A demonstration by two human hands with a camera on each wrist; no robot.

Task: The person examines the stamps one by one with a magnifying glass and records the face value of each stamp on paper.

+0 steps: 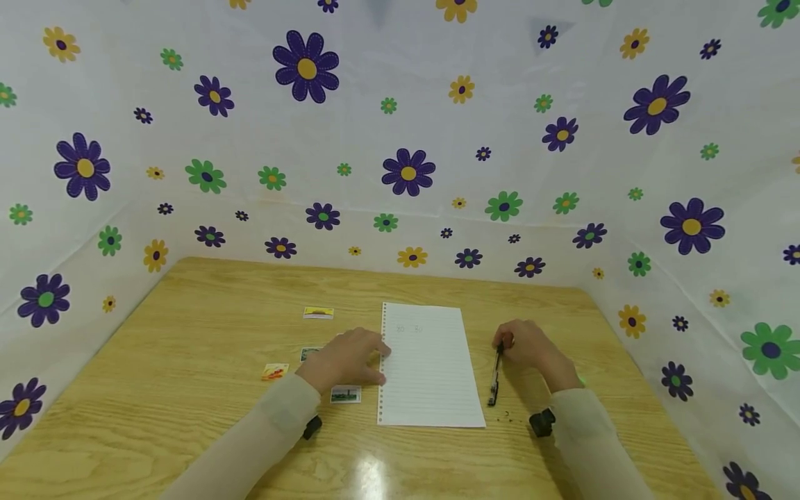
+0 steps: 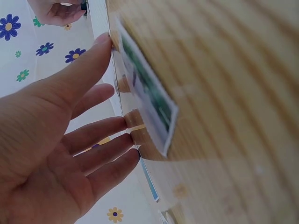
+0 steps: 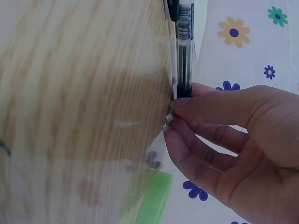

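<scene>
A sheet of lined paper (image 1: 431, 375) with punched holes down its left side and faint figures near its top lies on the wooden table. At its left edge rests my left hand (image 1: 346, 361), fingers loosely spread and thumb apart, gripping nothing. Right of the sheet, my right hand (image 1: 525, 345) pinches one end of a clear-barrelled pen (image 1: 495, 380) between thumb and fingers. In the right wrist view the pen (image 3: 185, 51) shows a black grip and a printed label; its tip is hidden by the fingers.
Small stamp-like pictures lie around my left hand: a yellow one (image 1: 319, 313), an orange one (image 1: 275, 372) and a green one (image 1: 346, 394), with another partly covered. Dark crumbs (image 1: 507, 417) lie near the pen. A green object (image 3: 156, 196) sits by my right hand.
</scene>
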